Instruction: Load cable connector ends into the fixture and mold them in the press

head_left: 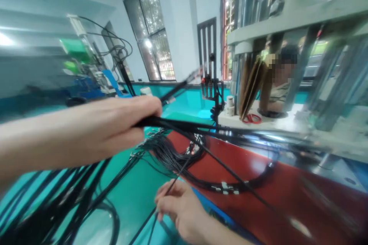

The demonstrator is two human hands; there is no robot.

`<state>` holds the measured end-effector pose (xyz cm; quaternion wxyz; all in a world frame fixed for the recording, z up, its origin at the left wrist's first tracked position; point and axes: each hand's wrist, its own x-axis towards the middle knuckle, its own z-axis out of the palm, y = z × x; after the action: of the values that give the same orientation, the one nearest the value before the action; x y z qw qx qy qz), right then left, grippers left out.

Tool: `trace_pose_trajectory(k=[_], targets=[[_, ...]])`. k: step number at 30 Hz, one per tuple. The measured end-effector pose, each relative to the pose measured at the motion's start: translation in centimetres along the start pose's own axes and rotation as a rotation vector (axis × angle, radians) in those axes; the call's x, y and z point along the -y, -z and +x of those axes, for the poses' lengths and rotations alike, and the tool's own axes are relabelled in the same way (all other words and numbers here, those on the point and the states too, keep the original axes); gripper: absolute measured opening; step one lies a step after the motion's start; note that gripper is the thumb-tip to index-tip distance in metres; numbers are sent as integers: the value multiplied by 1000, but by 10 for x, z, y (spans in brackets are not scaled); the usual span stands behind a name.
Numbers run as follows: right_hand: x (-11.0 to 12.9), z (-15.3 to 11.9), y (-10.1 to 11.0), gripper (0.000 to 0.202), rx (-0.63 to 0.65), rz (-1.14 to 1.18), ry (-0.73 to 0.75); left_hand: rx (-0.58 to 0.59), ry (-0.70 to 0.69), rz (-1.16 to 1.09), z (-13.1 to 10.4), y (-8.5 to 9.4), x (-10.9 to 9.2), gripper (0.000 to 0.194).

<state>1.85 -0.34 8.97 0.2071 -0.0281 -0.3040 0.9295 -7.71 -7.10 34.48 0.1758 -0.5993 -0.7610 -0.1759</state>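
My left hand [126, 122] is closed around a bundle of black cables [189, 125], raised at the centre; the bundle stretches right, blurred by motion. Lower down, my right hand [181, 204] pinches a thin black cable [178, 176] between thumb and fingers. Behind the hands, a coil of thin black cables [169, 153] with pale connectors rests across the green surface and the red board. More thick black cables [57, 199] lie at the lower left.
A red board [238, 160] fills the right side of the work surface [115, 180]. A pale machine with metal columns [250, 34] stands at the right, with red-handled scissors [252, 118] on its base. Behind its columns a person is partly visible. Windows line the far wall.
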Motion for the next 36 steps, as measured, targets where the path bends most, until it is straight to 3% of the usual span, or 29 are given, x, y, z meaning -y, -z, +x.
trace_pose_trajectory(k=[2,4,9,15,19,22,24,26,32,36], targets=[[11,-16,0,19,-88,-56,100,327,-340,108,7,-16,-19,22],[24,-30,9,19,-186,-42,230,459,-560,219,15,-36,-33,16],[52,-69,42,23,-311,36,472,446,-833,363,40,-111,-58,23],[79,-121,87,41,-501,-230,762,344,-1030,312,54,-227,-100,27],[89,-150,125,30,-640,-94,803,283,-1071,251,39,-298,-128,19],[89,-164,148,19,-761,-3,754,308,-1060,164,29,-336,-139,17],[91,-169,157,21,-777,-24,731,340,-1025,57,26,-350,-141,16],[96,-170,160,27,-758,-83,710,351,-963,-72,26,-353,-138,16],[122,-138,154,30,-744,-292,577,385,-939,-377,26,-326,-132,12],[138,-112,156,16,-796,-754,383,406,-968,-375,27,-325,-135,15]])
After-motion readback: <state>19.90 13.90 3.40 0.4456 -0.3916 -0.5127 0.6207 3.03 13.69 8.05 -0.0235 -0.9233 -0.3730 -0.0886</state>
